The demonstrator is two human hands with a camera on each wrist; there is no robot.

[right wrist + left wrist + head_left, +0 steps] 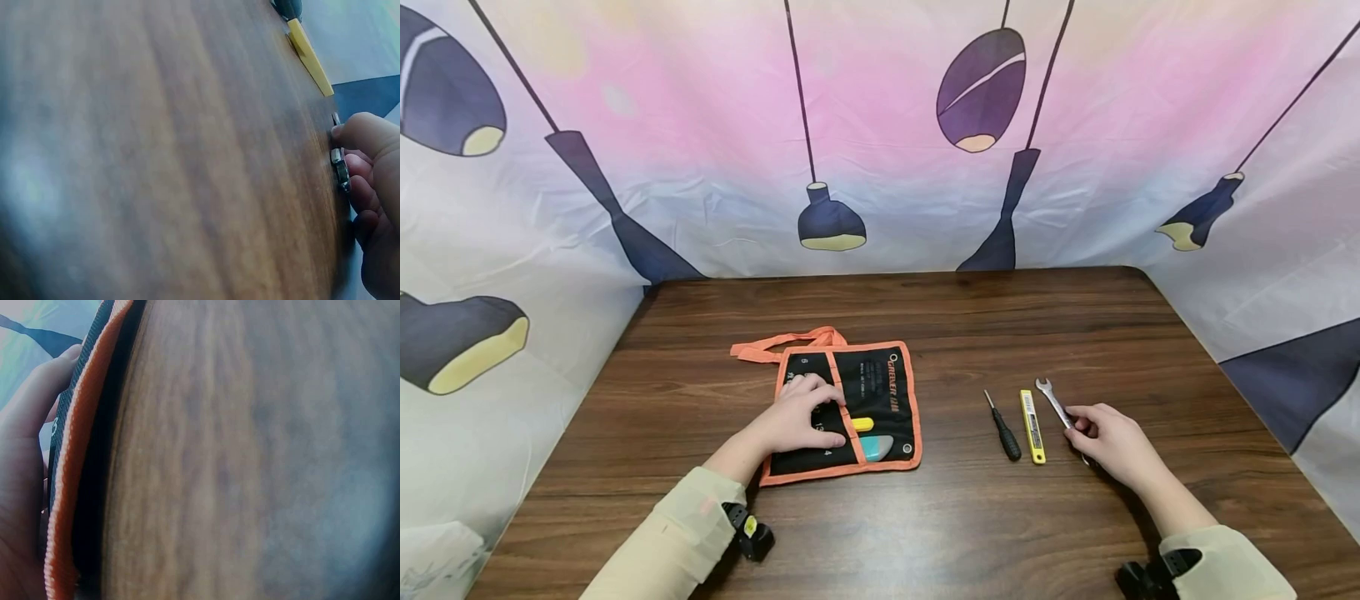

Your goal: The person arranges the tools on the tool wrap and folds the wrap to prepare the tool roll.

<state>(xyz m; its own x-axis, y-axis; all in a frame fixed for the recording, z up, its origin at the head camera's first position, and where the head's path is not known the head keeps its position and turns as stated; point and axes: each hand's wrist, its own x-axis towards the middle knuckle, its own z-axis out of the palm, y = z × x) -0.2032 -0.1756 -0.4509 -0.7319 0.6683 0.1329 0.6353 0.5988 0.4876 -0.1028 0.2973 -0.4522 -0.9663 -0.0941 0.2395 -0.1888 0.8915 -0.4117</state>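
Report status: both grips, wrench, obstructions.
Right grip: holding wrench. Left grip: resting on pouch. Screwdriver, yellow tool lying between wrench and pouch.

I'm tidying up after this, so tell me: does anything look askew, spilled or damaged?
Nothing stands out as odd. The tool pouch lies flat with the left hand on it, its orange strap loose beyond one edge. The screwdriver and slim yellow item lie apart, beside the wrench gripped by the right hand.

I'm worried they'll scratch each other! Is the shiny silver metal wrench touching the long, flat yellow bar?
Apart. The head view shows a strip of brown wooden table between the silver metal wrench and the flat yellow bar.
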